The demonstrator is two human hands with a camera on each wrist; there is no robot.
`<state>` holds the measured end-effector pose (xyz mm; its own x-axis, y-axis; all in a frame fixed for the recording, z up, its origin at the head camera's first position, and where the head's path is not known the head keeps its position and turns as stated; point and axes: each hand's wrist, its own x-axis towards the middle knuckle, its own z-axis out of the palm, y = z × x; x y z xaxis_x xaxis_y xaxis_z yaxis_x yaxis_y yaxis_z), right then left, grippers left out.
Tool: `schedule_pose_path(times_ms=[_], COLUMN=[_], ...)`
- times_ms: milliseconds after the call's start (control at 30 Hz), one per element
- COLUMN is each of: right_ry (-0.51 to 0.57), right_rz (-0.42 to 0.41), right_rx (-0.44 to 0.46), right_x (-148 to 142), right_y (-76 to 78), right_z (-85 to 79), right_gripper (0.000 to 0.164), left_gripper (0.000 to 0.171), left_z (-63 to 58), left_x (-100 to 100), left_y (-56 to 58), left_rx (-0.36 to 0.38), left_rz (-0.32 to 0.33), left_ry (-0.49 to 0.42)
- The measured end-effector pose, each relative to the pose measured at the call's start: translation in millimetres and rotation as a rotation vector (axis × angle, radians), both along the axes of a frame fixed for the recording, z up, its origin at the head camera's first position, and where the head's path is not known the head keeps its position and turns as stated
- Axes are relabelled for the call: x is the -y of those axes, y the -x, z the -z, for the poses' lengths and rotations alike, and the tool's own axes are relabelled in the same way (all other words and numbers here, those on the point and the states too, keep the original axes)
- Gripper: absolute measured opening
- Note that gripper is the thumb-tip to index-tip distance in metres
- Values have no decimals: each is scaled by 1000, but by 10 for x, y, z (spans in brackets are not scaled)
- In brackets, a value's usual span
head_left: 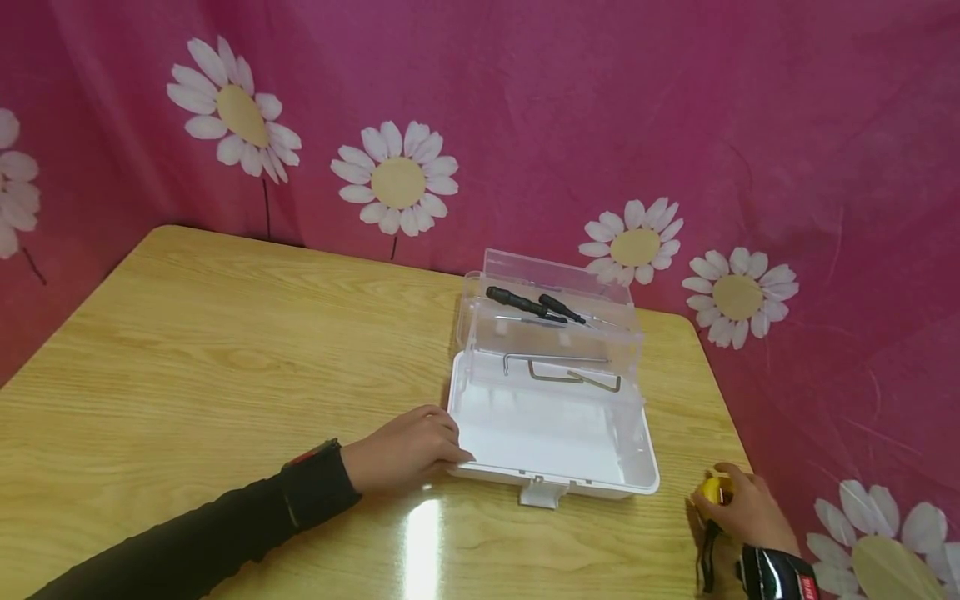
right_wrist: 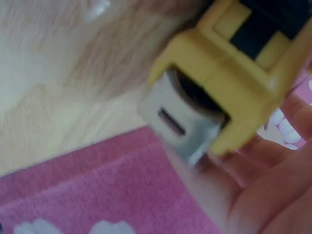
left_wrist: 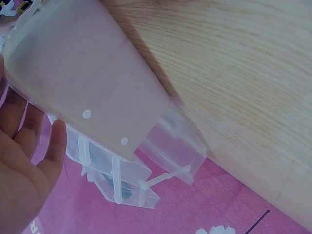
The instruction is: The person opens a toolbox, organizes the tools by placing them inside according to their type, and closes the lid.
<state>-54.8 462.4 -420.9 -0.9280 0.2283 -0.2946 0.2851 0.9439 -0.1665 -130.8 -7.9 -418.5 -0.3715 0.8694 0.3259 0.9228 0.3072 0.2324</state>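
A white toolbox [head_left: 536,429] sits on the table with its clear lid raised at the back. My left hand [head_left: 408,446] holds its front left corner, the thumb at the front rim; in the left wrist view, the fingers [left_wrist: 56,141] lie along the box wall [left_wrist: 92,73]. Low at the right, my right hand [head_left: 753,508] grips a yellow tape measure [head_left: 716,490] with a black strap hanging from it. The metal hook [right_wrist: 180,119] at the end of its blade shows in the right wrist view.
Two black-handled screwdrivers [head_left: 517,300] lie in the raised clear tray section [head_left: 558,337]. Several hex keys [head_left: 555,377] rest in the tier below. The wooden table [head_left: 262,350] meets a pink flowered cloth [head_left: 510,125] at the back and right.
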Motion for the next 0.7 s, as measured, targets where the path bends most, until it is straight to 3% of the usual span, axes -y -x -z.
schedule_pose_path(times_ms=[100,233,700], right_ry=[-5,-21,-20], right_rz=[-38,-22,12], right_rx=[-11,4,-66], right_x=[5,34,60], right_y=[4,15,45], right_z=[44,75,134], right_gripper=[64,59,62], left_gripper=[18,18,18], left_z=[12,17,-45], left_x=[4,4,8], left_y=[2,2,-20], left_rx=[-1,11,26], left_rz=[-3,-9,-12], left_ry=[0,4,26])
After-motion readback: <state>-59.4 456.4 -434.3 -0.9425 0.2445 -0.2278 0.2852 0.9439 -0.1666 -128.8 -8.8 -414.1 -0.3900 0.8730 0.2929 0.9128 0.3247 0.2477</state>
